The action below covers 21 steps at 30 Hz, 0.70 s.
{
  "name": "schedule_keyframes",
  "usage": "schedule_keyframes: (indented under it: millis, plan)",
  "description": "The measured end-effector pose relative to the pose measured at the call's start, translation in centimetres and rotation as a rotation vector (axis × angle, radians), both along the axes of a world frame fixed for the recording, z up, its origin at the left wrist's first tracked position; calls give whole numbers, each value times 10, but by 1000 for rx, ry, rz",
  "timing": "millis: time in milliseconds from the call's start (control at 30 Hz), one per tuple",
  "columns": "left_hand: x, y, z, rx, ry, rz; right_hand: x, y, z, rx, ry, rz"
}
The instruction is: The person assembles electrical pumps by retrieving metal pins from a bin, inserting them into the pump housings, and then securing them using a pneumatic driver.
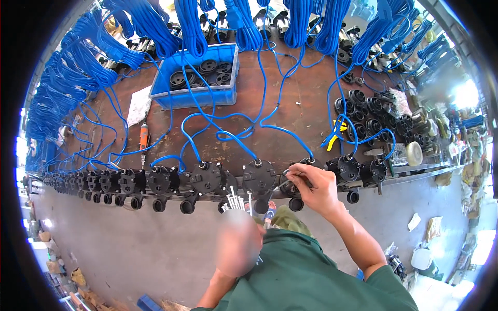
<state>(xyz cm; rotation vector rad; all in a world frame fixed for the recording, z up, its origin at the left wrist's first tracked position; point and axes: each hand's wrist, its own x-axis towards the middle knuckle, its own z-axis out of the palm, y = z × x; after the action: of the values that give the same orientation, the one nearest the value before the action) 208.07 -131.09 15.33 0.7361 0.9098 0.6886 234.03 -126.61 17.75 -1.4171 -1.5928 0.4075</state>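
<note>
My right hand (315, 187) is closed in a pinch at the bench edge, thumb and fingertips on a thin silver bolt (281, 183). Below and left of it, my left hand (239, 246) is blurred, with a bunch of long silver bolts (236, 202) standing up out of its grip. Both hands are beside a row of round black pump housings (259, 176) along the near bench edge, each with a blue cable and a ring-shaped outlet hanging below. The housing just behind my right hand is partly covered.
A blue crate (199, 100) of black round parts stands on the brown bench (236, 111). An orange-handled screwdriver (144, 137) lies left, yellow pliers (334, 135) right, near piled black parts (371, 114). Coiled blue cables (298, 23) hang at the back; loose cables cross the bench.
</note>
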Motion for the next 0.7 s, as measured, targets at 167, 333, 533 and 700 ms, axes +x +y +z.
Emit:
schedule_keyframes:
  millis: [167, 333, 533, 700]
  plan:
    - [2, 3, 6, -159, -161, -49, -5, 6, 4, -49, -102, -25]
    - [5, 4, -11, -306, -349, -36, -6, -12, -20, -34, -493, 230]
    - [16, -9, -31, -90, -183, -153, -42, -47, 21, -479, 212, 51]
    - [49, -18, 2, -116, -215, -210, -10, -52, 22, -764, 304, 232]
